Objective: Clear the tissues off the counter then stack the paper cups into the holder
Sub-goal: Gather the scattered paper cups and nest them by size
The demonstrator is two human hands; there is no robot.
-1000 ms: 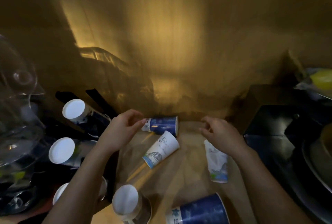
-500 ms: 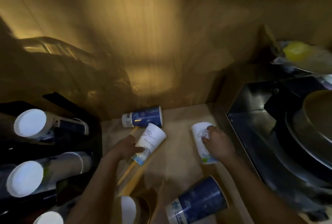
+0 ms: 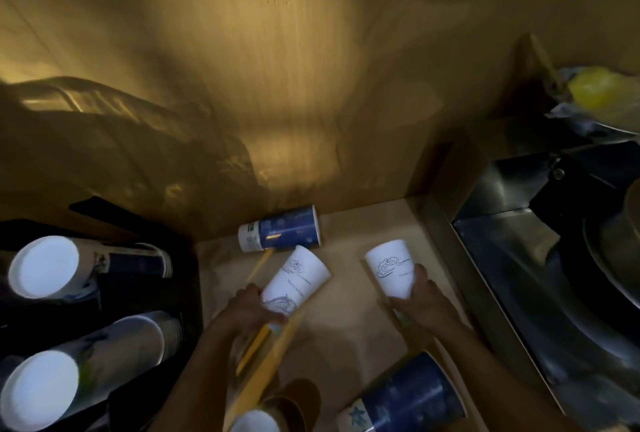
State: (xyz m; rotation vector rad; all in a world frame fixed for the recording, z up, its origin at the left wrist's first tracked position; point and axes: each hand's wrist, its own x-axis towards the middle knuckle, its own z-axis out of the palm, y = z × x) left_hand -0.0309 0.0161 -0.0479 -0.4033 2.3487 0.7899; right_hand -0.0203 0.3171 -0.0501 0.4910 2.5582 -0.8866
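Two white paper cups are gripped at once on the desk [image 3: 346, 327]. The left hand [image 3: 247, 310] is closed around the base end of the white cup [image 3: 294, 284] at about six o'clock in the view, which lies tilted with its mouth toward one o'clock. The right hand [image 3: 424, 303] is clamped on the second white cup [image 3: 393, 272] at about five o'clock, its mouth end turned up toward the camera.

No tissues can be made out on the desk, so the step in hand is judged to be the gathering of cups. A blue cup [image 3: 282, 229] lies on its side against the back wall at twelve o'clock from the left hand, and another blue cup [image 3: 408, 397] lies near the bottom edge. The holder [image 3: 145, 293], with cup stacks already in it, sits at nine o'clock.

For the step to go well, one cup should be nested into the other mouth to base, with only light pressure so the thin walls are not crushed. The pair should then be slid squarely onto a stack, so that nothing jams at an angle.
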